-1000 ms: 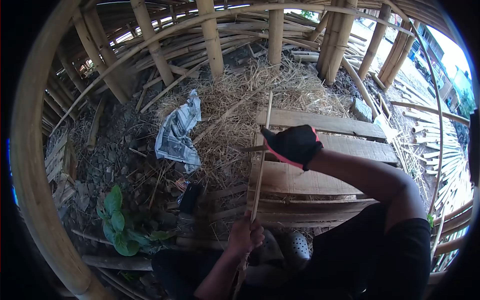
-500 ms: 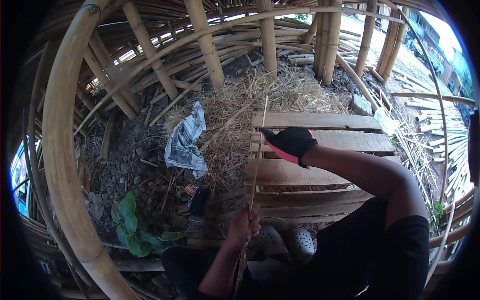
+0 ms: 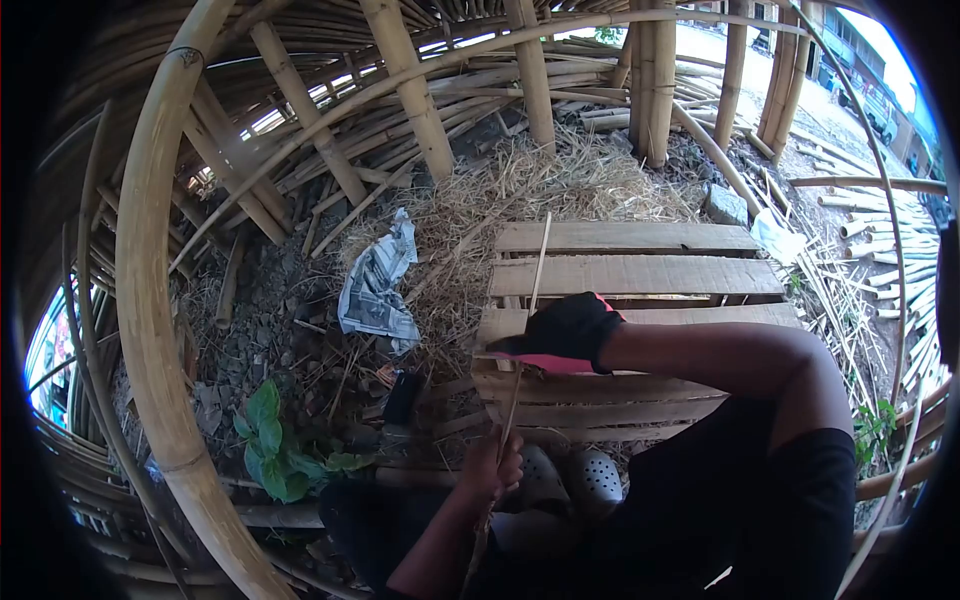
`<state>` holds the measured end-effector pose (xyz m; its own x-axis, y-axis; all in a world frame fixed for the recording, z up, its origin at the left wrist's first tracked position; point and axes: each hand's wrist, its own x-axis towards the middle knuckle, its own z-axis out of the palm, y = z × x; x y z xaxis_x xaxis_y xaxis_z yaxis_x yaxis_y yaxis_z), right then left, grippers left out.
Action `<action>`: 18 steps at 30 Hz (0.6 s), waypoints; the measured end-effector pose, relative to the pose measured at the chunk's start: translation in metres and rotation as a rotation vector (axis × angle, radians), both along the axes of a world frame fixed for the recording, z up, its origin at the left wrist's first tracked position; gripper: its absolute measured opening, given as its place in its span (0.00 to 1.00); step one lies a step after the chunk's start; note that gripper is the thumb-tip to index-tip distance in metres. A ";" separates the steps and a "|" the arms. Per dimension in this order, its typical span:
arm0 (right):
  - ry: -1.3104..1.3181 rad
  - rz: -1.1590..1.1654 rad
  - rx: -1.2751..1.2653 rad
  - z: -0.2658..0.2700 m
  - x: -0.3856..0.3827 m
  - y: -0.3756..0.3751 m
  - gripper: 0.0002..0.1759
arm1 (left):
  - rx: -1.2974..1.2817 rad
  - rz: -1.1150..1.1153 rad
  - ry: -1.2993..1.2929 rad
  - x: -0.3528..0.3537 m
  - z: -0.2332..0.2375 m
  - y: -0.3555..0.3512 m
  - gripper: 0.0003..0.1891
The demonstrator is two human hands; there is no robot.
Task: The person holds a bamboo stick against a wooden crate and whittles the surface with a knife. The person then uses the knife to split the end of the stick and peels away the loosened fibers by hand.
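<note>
My bare left hand (image 3: 492, 466) is closed round the lower part of a thin bamboo strip (image 3: 541, 262), low in the middle of the head view. The strip slants up and slightly right over the slatted wooden pallet (image 3: 630, 274). On my right hand (image 3: 568, 334) is a black glove with pink-red edging. Its fingers are closed at the strip, above my left hand. A thin, flat piece like a knife blade (image 3: 496, 354) juts left from the glove across the strip; its handle is hidden in the grip.
A thick bamboo pole (image 3: 150, 300) curves down the left side. Crumpled newspaper (image 3: 380, 285) lies on straw and stones, near a dark object (image 3: 403, 398) and a leafy plant (image 3: 268, 447). Cut bamboo poles (image 3: 870, 230) are piled at right. My perforated shoes (image 3: 598, 474) are below the pallet.
My right hand has moved down along the strip, closer to my left hand. The left hand still grips the strip, almost in place. The view has shifted slightly.
</note>
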<state>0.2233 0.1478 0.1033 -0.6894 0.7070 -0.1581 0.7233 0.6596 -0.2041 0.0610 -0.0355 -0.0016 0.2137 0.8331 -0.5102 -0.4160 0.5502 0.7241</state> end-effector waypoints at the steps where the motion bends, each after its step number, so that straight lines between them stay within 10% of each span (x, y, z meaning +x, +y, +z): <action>1: 0.003 -0.003 -0.004 0.003 0.002 -0.002 0.49 | 0.036 -0.013 0.043 -0.001 0.002 -0.005 0.22; 10: 0.242 -0.328 -0.492 0.013 0.025 -0.009 0.37 | 0.198 -0.244 0.062 -0.018 -0.019 0.000 0.24; 18: 0.351 -0.204 -0.308 -0.013 0.017 -0.004 0.37 | 0.124 -0.040 0.060 -0.008 0.002 0.028 0.30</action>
